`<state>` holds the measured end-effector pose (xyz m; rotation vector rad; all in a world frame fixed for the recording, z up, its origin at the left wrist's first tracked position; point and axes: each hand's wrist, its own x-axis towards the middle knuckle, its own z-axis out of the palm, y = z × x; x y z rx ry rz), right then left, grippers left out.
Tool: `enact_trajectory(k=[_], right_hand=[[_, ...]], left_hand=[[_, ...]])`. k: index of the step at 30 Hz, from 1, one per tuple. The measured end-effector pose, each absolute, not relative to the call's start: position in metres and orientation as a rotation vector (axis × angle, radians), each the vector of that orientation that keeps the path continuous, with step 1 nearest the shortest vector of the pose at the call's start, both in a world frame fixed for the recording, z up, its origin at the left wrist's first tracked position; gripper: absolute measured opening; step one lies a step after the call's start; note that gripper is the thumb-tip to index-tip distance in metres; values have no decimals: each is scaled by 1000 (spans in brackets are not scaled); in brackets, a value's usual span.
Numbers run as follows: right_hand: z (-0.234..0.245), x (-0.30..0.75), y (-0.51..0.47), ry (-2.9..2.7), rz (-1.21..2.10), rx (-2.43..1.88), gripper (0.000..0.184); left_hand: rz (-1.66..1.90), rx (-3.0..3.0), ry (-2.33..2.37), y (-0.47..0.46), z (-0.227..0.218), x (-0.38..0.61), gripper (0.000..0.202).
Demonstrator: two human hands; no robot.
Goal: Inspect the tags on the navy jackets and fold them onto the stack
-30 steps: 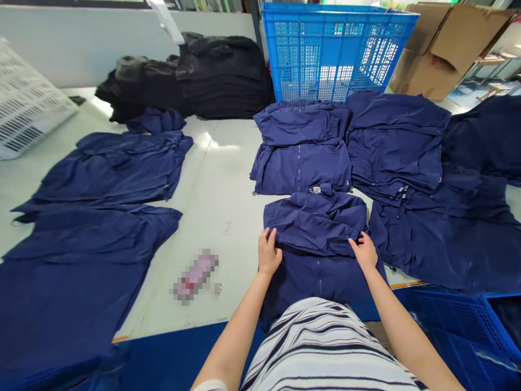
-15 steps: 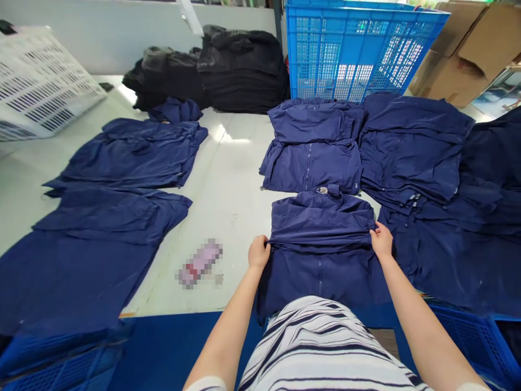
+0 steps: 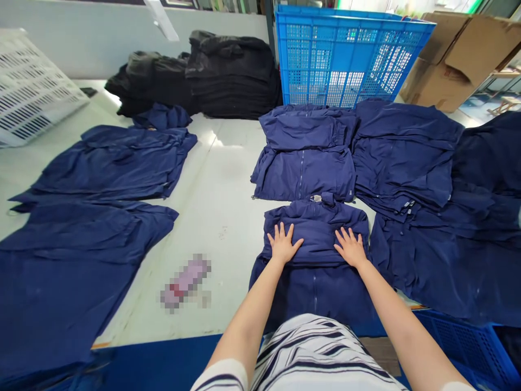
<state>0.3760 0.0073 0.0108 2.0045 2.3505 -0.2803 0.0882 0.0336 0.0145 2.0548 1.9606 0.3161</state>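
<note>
L hand (image 3: 284, 243) & R hand (image 3: 350, 247) lie flat on folded navy zip jacket (image 3: 315, 225), fingers spread, well apart, no grip. Jacket sits at near edge of white desk (image 3: 220, 201). More navy jackets (image 3: 303, 174) just beyond it; blue plastic crate (image 3: 350, 60) behind those.
</note>
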Motion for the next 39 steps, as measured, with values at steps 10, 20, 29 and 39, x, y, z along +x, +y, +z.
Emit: enact_trajectory(k=[10,20,29,39], right_hand=[[57,376,83,2471,-413,2288,38],[58,342,234,2327,-674,2386,22],[32,332,198,2345,-640,2010,36],[110,344,189,2807,-121,2368,32]], left_hand=[[406,2194,1985,6,-7,84,69],[365,2193,2003,8,-11,80,65],[394,2157,1983,8,-12,81,65],[371,2175,1996,7,-11,82,63]])
